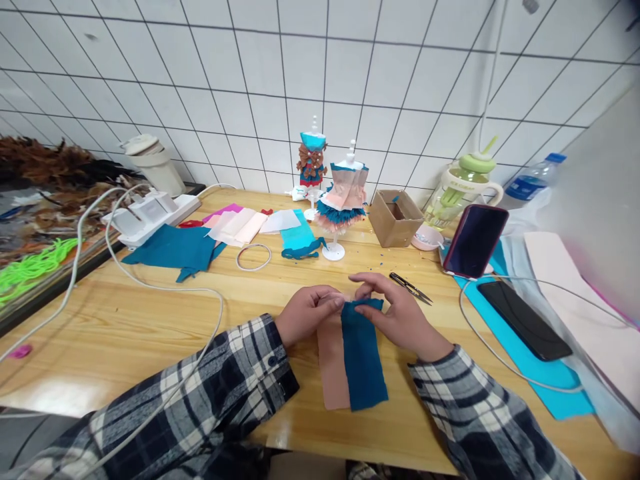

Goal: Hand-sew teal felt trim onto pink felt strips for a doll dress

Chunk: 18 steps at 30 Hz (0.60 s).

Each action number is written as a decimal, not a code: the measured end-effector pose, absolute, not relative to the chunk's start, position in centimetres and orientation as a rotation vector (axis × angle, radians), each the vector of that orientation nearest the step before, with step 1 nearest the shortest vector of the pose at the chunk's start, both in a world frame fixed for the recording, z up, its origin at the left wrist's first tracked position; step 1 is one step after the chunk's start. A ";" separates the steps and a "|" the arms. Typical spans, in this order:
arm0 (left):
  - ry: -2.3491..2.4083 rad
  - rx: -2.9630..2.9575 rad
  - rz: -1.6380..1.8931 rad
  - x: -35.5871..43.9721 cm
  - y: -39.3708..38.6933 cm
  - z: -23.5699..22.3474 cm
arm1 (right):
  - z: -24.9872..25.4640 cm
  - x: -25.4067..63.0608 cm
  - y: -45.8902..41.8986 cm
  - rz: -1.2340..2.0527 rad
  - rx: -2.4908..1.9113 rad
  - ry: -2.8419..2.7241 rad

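Side by side in front of me hang a pink crepe paper strip (333,370) and a dark teal crepe paper strip (365,360), their long edges meeting or overlapping. My left hand (311,312) is closed, thumb and finger pinching the top of the pink strip. At the top edge of the teal strip, which looks gathered, my right hand (397,315) pinches with its thumb and fingers. Black thread snips (410,288) lie just beyond my right hand. Behind stands a small dress form (349,193) in a ruffled pink and teal paper dress.
A second dress form (313,160) stands at the back, by a cardboard box (395,220). Teal paper (170,253) and a ring (253,257) lie left. A propped phone (475,241), a flat phone (525,321) and a bottle (463,190) are right. A white cable (220,313) crosses my left sleeve.
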<state>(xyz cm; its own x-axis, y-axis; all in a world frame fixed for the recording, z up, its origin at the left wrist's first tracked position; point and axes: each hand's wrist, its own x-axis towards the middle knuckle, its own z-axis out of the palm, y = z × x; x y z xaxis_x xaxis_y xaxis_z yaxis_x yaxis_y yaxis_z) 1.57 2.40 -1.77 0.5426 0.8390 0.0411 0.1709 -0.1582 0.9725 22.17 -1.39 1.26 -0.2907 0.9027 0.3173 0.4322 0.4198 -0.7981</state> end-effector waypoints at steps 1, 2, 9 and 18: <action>0.864 1.647 0.741 1.6 2.3 -1.8 | 1.5 22.0 -1.6 0.679 -1.117 -1.950; 0.856 1.635 0.741 1.6 2.3 -1.8 | 1.7 21.8 -1.8 0.617 -1.092 -2.001; 0.887 1.618 0.839 1.8 1.8 -1.2 | 1.6 21.7 -2.1 0.417 -1.139 -2.067; 0.836 1.714 0.824 1.9 1.3 -1.0 | 1.1 21.4 -1.9 0.382 -1.233 -1.952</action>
<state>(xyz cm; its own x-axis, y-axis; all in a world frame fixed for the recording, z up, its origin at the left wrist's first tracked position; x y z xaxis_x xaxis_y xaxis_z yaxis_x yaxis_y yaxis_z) 1.92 1.26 -1.03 0.5261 0.8398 0.1341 0.1462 -0.2447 0.9585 21.37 -1.86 1.14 -0.2248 0.8625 0.4534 0.6283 0.4840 -0.6091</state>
